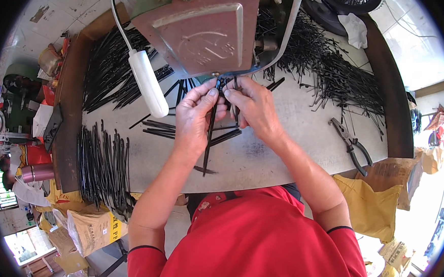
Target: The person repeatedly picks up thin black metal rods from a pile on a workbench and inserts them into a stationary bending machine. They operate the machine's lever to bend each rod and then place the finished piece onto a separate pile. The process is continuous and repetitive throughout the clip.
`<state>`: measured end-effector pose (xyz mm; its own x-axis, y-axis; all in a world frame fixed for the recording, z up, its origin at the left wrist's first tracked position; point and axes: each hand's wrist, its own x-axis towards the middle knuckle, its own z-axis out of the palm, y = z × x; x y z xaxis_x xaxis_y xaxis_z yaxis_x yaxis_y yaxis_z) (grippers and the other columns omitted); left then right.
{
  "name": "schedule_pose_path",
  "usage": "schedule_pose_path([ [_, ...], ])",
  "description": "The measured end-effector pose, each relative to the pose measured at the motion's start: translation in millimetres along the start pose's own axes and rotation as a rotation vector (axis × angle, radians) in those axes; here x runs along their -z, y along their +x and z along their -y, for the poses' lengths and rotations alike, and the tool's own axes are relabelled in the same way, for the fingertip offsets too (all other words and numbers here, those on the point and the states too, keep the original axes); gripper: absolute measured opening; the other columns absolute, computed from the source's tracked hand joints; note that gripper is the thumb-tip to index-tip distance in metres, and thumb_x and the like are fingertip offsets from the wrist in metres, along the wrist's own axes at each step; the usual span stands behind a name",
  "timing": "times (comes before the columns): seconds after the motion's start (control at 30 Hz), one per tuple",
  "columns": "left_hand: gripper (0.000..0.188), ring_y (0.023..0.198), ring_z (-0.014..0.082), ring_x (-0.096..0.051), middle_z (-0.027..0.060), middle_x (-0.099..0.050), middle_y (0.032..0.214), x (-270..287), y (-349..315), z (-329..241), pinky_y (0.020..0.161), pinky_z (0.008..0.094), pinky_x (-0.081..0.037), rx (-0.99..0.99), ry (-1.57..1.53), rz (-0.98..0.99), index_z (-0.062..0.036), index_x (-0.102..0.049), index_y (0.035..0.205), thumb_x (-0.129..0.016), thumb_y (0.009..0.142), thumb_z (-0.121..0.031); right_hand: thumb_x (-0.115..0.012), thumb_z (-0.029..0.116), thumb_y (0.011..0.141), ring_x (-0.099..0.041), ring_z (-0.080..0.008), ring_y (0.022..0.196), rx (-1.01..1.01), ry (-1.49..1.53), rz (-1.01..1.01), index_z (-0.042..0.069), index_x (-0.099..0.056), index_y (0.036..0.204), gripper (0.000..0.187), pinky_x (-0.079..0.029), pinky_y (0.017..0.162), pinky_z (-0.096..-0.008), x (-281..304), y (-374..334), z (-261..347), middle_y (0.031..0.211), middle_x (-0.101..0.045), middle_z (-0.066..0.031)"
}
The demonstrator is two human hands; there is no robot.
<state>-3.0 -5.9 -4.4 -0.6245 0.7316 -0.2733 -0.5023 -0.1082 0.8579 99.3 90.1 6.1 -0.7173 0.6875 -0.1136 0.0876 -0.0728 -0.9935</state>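
Observation:
Both my hands meet under the front of a green and pinkish machine head [203, 36]. My left hand [195, 114] pinches a long thin black rod [210, 138], which hangs down toward me over the metal tabletop. Close beside it, my right hand [254, 105] has its fingers closed on another slim black rod [236, 109]. The upper ends of both pieces come together at the machine's underside, where fingers partly hide them. Several loose black rods [160, 129] lie on the table around my hands.
Piles of black rods lie left [111, 76], front left [103, 162] and far right [337, 79]. Pliers [351, 146] rest at right. A white cylindrical lamp [148, 83] hangs left of my hands. A dark fan [342, 8] stands at the back, and a raised rim [394, 108] borders the table.

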Motion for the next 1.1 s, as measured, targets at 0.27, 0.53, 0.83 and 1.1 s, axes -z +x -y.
schedule_pose_path([
  [0.27, 0.031, 0.049, 0.0100, -0.051, 0.0045, -0.057, 0.066, 4, 5, -30, 0.042, 0.0211, -0.037, 0.165, 0.233, 0.082, -0.0075, -0.050, 0.116, -0.063, 0.088, -0.016, -0.062, 0.022, 0.084, -0.048, -0.0084, 0.043, -0.209, 0.194, 0.125, 0.004, -0.060, 0.084, 0.019, -0.030, 0.036, -0.0213, 14, 9, 7, 0.059, -0.056, -0.0054],
  [0.53, 0.023, 0.058, 0.0106, -0.054, 0.0057, -0.059, 0.073, -1, -8, -18, 0.051, 0.0221, -0.044, 0.104, 0.207, -0.006, -0.0054, -0.051, 0.111, -0.060, 0.091, -0.012, -0.062, 0.017, 0.082, -0.056, -0.0114, 0.046, -0.237, 0.326, 0.122, 0.000, -0.059, 0.083, 0.017, -0.038, 0.037, -0.0228, 16, 10, 7, 0.062, -0.057, -0.0051],
  [0.83, 0.037, 0.083, 0.0169, -0.064, 0.0073, -0.060, 0.095, 5, -53, -8, 0.075, 0.0312, -0.056, 0.142, 0.226, 0.094, 0.0011, -0.046, 0.124, -0.059, 0.091, -0.009, -0.067, 0.015, 0.084, -0.059, -0.0087, 0.054, -0.142, 0.282, 0.179, -0.004, -0.057, 0.106, 0.030, -0.044, 0.044, -0.0209, 6, -4, -5, 0.074, -0.062, -0.0057],
  [1.1, 0.033, 0.072, 0.0112, -0.064, 0.0058, -0.065, 0.081, 13, -57, 2, 0.066, 0.0255, -0.053, -0.276, 0.740, 0.122, -0.0010, -0.057, 0.120, -0.059, 0.087, 0.000, -0.069, 0.018, 0.081, -0.047, -0.0056, 0.043, -0.155, 0.139, 0.237, 0.000, -0.058, 0.098, 0.027, -0.032, 0.036, -0.0187, 18, -6, 2, 0.073, -0.066, -0.0087],
])
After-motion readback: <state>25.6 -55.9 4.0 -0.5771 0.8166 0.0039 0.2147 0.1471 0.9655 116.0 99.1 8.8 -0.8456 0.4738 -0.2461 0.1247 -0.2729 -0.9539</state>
